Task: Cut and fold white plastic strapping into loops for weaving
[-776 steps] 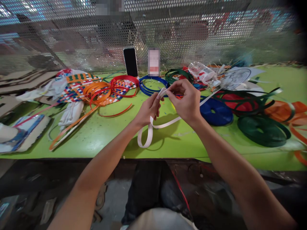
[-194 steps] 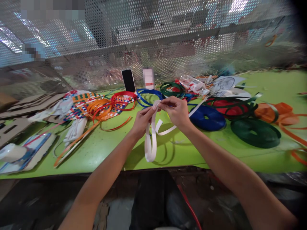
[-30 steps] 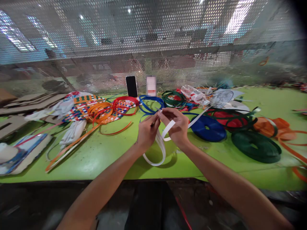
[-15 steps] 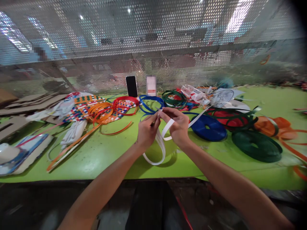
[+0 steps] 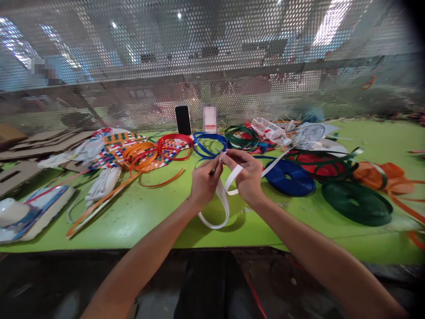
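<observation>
A white plastic strap (image 5: 234, 174) is pinched between my two hands, which meet at the fingertips above the green table. My left hand (image 5: 206, 180) is closed on it, and a looped bundle of the strap hangs below that hand. A small dark object shows in the left fist; what it is, I cannot make out. My right hand (image 5: 248, 173) is closed too, with the strap curling over its fingers and running off to the right. Just behind the hands lies a blue strap coil (image 5: 210, 144). A flat blue roll (image 5: 290, 177) sits to the right of my right hand.
Orange (image 5: 141, 156) and red coils (image 5: 174, 147) rest on woven checkered pieces at left. A black-screened phone (image 5: 183, 120) stands at the back. A plastic bottle (image 5: 270, 131) lies behind at right, a dark green roll (image 5: 357, 203) nearer. Perforated mesh (image 5: 212, 66) rises behind the table (image 5: 133, 230).
Both hands and the white strap keep almost the same pose. The blurred shape beyond the mesh at far left has shifted further left.
</observation>
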Demonstrator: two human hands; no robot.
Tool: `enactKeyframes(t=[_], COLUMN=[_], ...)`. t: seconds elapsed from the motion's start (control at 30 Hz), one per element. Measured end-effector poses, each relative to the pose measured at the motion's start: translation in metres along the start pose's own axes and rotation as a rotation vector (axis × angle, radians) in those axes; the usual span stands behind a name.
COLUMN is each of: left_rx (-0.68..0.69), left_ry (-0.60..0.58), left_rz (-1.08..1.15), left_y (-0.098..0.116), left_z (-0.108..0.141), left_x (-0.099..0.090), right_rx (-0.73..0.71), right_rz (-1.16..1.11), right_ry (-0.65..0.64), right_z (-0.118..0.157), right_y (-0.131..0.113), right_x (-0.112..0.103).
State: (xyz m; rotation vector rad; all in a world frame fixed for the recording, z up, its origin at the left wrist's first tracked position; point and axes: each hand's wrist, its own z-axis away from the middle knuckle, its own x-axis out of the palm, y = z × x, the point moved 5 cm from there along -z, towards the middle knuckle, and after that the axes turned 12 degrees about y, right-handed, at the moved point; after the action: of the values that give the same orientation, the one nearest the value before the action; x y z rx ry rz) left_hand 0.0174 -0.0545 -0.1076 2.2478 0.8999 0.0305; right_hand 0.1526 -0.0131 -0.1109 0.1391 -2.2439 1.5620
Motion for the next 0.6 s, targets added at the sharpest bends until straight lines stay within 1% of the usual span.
enactKeyframes(t=[0.23, 0.37, 0.6], left_rx=[-0.033, -0.065, -0.027], left_ry=[-0.034, -0.055, -0.053], left_rz=[0.03, 0.057, 0.034], left_y=[0.0, 0.0005, -0.0039], left_z=[0.0004, 0.001, 0.0012], left_x=[-0.0006, -0.0011, 0.0014], right_rx=[-0.038, -0.067, -0.043], right_rz=[0.012, 0.027, 0.044], right_ry=[0.012, -0.005, -0.004], right_z=[0.001, 0.0028, 0.0021], right_y=[-0.0049, -0.0084, -0.0049], right_x=[0.0001, 0.0027, 0.0021])
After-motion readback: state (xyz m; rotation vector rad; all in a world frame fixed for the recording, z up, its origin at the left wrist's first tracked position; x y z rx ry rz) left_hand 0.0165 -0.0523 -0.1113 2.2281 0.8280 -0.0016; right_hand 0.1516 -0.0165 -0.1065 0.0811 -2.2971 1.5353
